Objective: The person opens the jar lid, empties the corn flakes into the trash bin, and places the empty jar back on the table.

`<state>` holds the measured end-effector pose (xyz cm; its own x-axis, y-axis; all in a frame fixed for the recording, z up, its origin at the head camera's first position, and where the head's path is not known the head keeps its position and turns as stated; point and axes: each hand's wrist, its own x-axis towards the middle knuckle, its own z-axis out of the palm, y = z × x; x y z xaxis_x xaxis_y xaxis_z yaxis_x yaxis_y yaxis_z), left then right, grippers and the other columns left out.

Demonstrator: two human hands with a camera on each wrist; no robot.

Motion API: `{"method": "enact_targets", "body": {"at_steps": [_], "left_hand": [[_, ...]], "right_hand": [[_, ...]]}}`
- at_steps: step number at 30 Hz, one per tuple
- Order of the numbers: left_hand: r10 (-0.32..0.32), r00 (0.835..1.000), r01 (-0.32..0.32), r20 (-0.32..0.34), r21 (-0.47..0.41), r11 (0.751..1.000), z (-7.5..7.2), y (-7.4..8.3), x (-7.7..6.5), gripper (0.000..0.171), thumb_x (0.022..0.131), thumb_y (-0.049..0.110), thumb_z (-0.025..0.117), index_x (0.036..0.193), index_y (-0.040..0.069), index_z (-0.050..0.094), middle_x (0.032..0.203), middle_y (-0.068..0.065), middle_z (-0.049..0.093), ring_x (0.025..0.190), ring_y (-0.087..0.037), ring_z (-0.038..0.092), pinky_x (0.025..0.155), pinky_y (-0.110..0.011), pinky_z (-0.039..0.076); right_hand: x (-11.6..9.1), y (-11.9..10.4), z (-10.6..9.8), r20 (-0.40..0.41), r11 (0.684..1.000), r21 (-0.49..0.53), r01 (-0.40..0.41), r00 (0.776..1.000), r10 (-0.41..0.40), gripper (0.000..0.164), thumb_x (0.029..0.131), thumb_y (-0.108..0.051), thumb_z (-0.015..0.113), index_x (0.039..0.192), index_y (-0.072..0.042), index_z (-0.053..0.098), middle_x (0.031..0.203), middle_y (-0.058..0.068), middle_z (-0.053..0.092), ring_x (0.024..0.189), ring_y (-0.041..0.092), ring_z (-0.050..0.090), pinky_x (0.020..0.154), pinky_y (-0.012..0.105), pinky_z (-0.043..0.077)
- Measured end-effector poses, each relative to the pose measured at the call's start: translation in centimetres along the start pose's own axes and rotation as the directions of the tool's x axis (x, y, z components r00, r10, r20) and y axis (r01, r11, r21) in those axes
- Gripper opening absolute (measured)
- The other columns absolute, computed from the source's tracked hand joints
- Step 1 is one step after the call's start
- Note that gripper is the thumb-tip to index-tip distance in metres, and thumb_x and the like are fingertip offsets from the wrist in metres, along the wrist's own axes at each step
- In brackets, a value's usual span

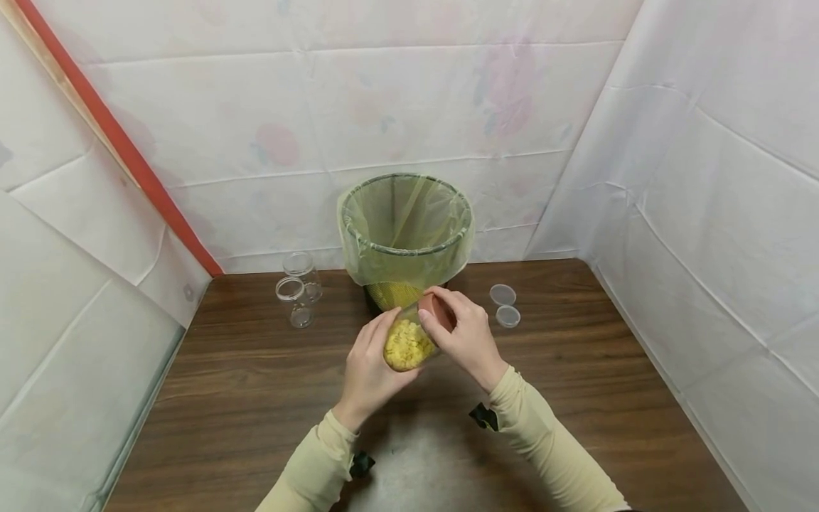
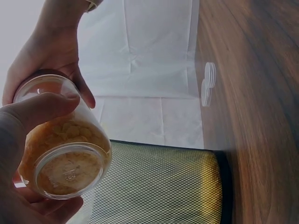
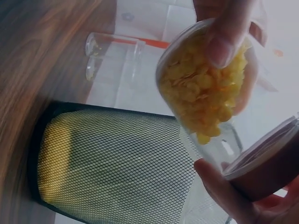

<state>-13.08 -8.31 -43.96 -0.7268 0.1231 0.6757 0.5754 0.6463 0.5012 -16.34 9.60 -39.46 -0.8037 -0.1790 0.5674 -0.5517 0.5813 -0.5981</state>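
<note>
My left hand (image 1: 369,370) grips a clear jar (image 2: 96,119) part filled with yellow flaky pieces (image 3: 203,84). The jar is tilted, its mouth pointing toward the bin and the right hand. A reddish-brown round lid (image 3: 268,165) is pinched between the thumb and fingers of my right hand (image 1: 472,340). In the right wrist view the lid sits at a slant close to the jar's mouth, with a gap showing between them. Just beyond both hands stands a black mesh bin (image 3: 117,158), lined with a pale yellow-green bag (image 1: 409,267).
Two clear jars (image 1: 299,302) without lids stand left of the bin on the dark wooden table (image 1: 243,398). Two translucent round lids (image 1: 508,316) lie to its right. White sheeting (image 1: 409,107) hangs behind and along both sides, with a red strip (image 1: 121,139) at the left.
</note>
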Motion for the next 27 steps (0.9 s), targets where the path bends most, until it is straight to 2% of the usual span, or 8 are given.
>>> {"method": "enact_targets", "body": {"at_steps": [7,14,21,25,27], "left_hand": [[-0.003,1.000,0.003,0.023,-0.023,1.000,-0.3,0.2,0.0,0.095,0.049,0.034,0.091,0.132,0.008,0.053,0.127,-0.009,0.059,0.113,-0.026,0.057,0.092,-0.043,0.050],[-0.109,0.987,0.124,0.120,-0.123,0.985,-0.9,0.4,-0.1,0.096,0.050,0.035,0.092,0.134,0.014,0.051,0.128,-0.002,0.058,0.113,-0.018,0.057,0.091,-0.039,0.049],[-0.127,0.974,0.169,0.186,-0.229,0.959,-1.3,0.0,0.3,0.095,0.050,0.032,0.093,0.134,0.019,0.051,0.121,0.000,0.061,0.103,-0.016,0.061,0.084,-0.035,0.052],[-0.147,0.953,0.227,0.263,-0.304,0.925,-1.8,-0.1,0.4,0.094,0.051,0.032,0.093,0.134,0.021,0.051,0.122,0.000,0.062,0.101,-0.014,0.061,0.082,-0.032,0.052],[-0.163,0.935,0.270,0.315,-0.334,0.903,-2.0,-0.1,0.5,0.093,0.051,0.032,0.093,0.134,0.023,0.051,0.123,0.000,0.063,0.101,-0.014,0.062,0.083,-0.030,0.052]], "right_hand": [[-0.2,0.4,0.0,-0.034,0.998,-0.008,0.069,0.997,-0.069,0.032,0.084,-0.035,0.063,0.111,-0.017,0.068,0.098,0.002,0.069,0.077,0.012,0.063,0.060,0.026,0.050],[0.3,0.7,-0.4,0.002,0.975,0.048,0.216,0.976,-0.217,0.037,0.083,-0.035,0.063,0.114,-0.015,0.066,0.105,0.001,0.068,0.082,0.012,0.064,0.061,0.026,0.052],[0.7,1.4,-0.6,0.054,0.936,0.144,0.321,0.942,-0.332,0.041,0.085,-0.037,0.061,0.119,-0.015,0.063,0.112,0.000,0.065,0.091,0.011,0.061,0.067,0.026,0.052],[0.8,1.7,-0.7,0.077,0.905,0.174,0.389,0.910,-0.406,0.042,0.087,-0.040,0.057,0.120,-0.014,0.061,0.114,0.001,0.063,0.094,0.012,0.061,0.070,0.026,0.052],[0.9,1.9,-0.8,0.075,0.876,0.197,0.439,0.885,-0.460,0.043,0.088,-0.041,0.055,0.120,-0.012,0.061,0.114,0.004,0.064,0.096,0.014,0.061,0.071,0.026,0.053]]}}
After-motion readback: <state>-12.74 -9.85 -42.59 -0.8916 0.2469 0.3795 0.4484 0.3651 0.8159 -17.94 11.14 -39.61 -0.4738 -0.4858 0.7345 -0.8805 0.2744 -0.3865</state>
